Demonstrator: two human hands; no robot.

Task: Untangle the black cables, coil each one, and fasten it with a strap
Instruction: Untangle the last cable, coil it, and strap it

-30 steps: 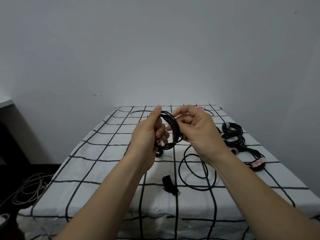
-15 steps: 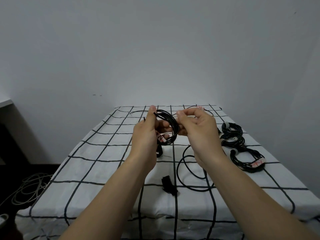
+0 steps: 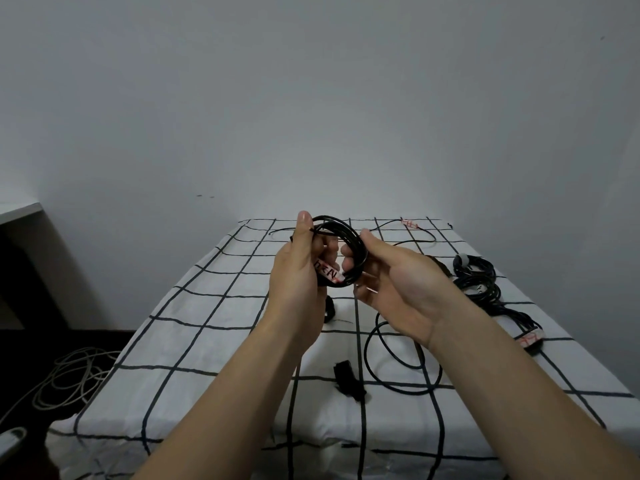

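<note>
Fingers (image 3: pixel 328 244) of the left hand (image 3: pixel 297 275) curl through the coiled black cable (image 3: pixel 350 237), thumb pressed on top, while the right hand (image 3: pixel 398 289) wraps its fingers round the coil's right side, both raised above the checked table (image 3: pixel 207 341). The thin cable looks light and springy, so loops may spring apart. I would pinch across all loops together, near the taped label (image 3: pixel 329 274).

1. Pale tag (image 3: pixel 327 273) on the held coiled cable (image 3: pixel 354 241): dark handwritten marks, looks kinda like "N", a squiggle and "h", turned sideways. Not 100% sure.
2. Far tag (image 3: pixel 409 223) on the far cable (image 3: pixel 391 222): red scribble, can't read it.
3. Right tag (image 3: pixel 530 338) on the bundled cables (image 3: pixel 479 289): red marks, too blurry.
</note>
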